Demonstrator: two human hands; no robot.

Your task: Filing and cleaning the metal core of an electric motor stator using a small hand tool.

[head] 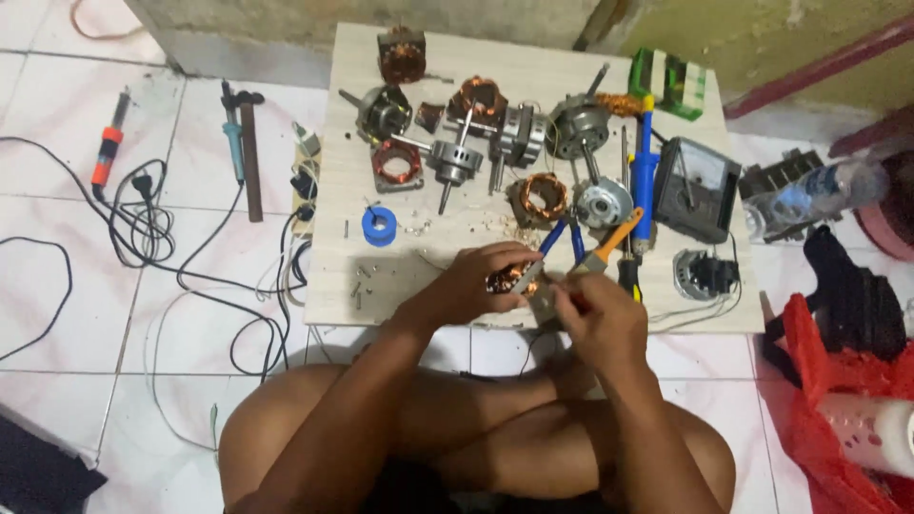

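My left hand [473,283] grips a small motor stator with copper windings [507,280] above the near edge of a pale wooden board [338,219]. My right hand [603,317] is closed on a thin metal tool whose tip touches the stator. The two hands meet over the board's front edge, above my crossed legs. Pliers with blue handles [562,236] and a tool with an orange handle [614,238] lie just beyond my hands.
Several motor parts and copper coils [476,95] cover the board, with a blue solder spool [379,227], a blue desoldering pump [645,181] and a grey meter [695,186]. Soldering irons [109,148], cables and a hammer lie on the white tiles at left. A red bag [824,400] sits at right.
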